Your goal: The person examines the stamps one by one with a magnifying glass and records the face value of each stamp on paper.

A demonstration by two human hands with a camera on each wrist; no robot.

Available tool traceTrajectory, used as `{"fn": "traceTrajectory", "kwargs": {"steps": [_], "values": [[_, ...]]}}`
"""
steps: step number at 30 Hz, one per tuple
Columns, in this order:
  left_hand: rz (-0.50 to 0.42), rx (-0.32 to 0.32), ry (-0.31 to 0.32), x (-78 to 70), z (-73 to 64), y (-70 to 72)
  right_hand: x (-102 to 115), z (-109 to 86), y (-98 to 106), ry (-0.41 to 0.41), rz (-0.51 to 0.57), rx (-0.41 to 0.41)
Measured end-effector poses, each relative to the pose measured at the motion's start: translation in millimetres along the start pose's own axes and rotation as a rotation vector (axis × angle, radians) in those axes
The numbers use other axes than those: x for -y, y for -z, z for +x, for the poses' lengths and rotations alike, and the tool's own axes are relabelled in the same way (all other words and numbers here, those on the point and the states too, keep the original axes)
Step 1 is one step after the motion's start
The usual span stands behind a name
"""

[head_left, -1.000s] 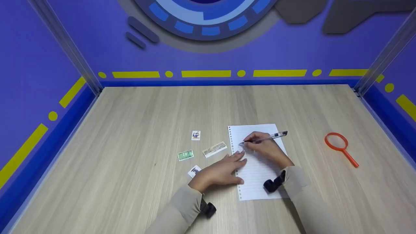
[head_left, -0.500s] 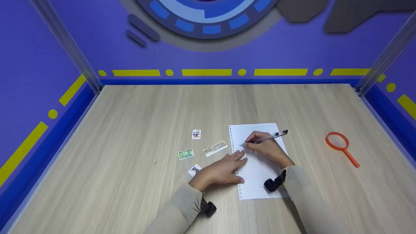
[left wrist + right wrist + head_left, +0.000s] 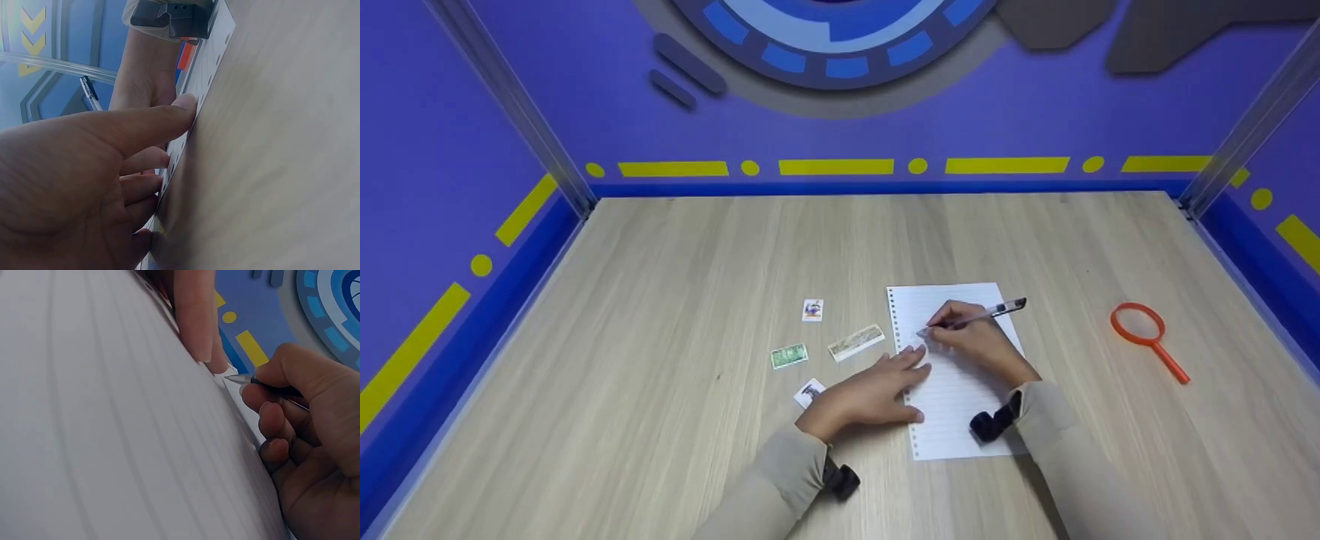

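A lined sheet of punched paper (image 3: 952,405) lies on the wooden table. My right hand (image 3: 979,343) pinches a pen (image 3: 997,309) between thumb and fingers, its tip down at the paper's upper left lines. In the right wrist view the pen's metal tip (image 3: 239,378) shows close over the sheet. My left hand (image 3: 874,394) rests with spread, straight fingers on the sheet's punched left edge. The left wrist view has the thumb (image 3: 183,107) lying on that edge beside the holes.
Left of the paper lie a brownish long stamp (image 3: 856,343), a green stamp (image 3: 789,356), a small picture stamp (image 3: 812,310) and another stamp (image 3: 809,392) partly covered by the left hand. An orange magnifying glass (image 3: 1138,324) lies at the right. Blue walls enclose the table.
The pen tip has shifted very slightly to the right along the paper in the right hand's grip. The left hand and the stamps have stayed put.
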State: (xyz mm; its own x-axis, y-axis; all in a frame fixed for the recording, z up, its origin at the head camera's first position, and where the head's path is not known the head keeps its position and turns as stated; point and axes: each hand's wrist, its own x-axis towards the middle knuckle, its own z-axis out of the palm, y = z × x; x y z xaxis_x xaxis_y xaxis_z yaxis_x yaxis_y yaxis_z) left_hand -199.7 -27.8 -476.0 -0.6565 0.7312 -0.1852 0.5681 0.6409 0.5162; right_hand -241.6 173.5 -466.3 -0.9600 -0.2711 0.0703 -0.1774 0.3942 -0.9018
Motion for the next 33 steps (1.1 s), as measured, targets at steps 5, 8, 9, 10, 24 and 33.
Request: {"fn": "traceTrajectory", "kwargs": {"steps": [5, 8, 9, 10, 24, 33], "values": [[0.002, -0.001, -0.007, -0.4, 0.0, 0.2, 0.5, -0.5, 0.7, -0.019, 0.027, 0.001], [-0.007, -0.003, -0.008, -0.4, -0.1, 0.9, 1.7, -0.6, 1.0, -0.019, 0.015, -0.005], [-0.008, -0.003, -0.007, -0.4, -0.2, 1.0, 1.7, -0.4, 1.0, -0.014, 0.005, -0.004], [-0.010, -0.003, -0.006, -0.4, -0.4, 1.1, 1.7, -0.1, 0.9, -0.011, -0.002, -0.004], [-0.002, -0.001, -0.001, -0.2, 0.8, 0.5, -37.1, 13.7, -1.3, 0.010, -0.041, -0.018], [0.001, -0.004, -0.006, -1.2, -0.2, 1.0, -37.4, 13.6, -2.1, -0.003, -0.020, -0.015]]}}
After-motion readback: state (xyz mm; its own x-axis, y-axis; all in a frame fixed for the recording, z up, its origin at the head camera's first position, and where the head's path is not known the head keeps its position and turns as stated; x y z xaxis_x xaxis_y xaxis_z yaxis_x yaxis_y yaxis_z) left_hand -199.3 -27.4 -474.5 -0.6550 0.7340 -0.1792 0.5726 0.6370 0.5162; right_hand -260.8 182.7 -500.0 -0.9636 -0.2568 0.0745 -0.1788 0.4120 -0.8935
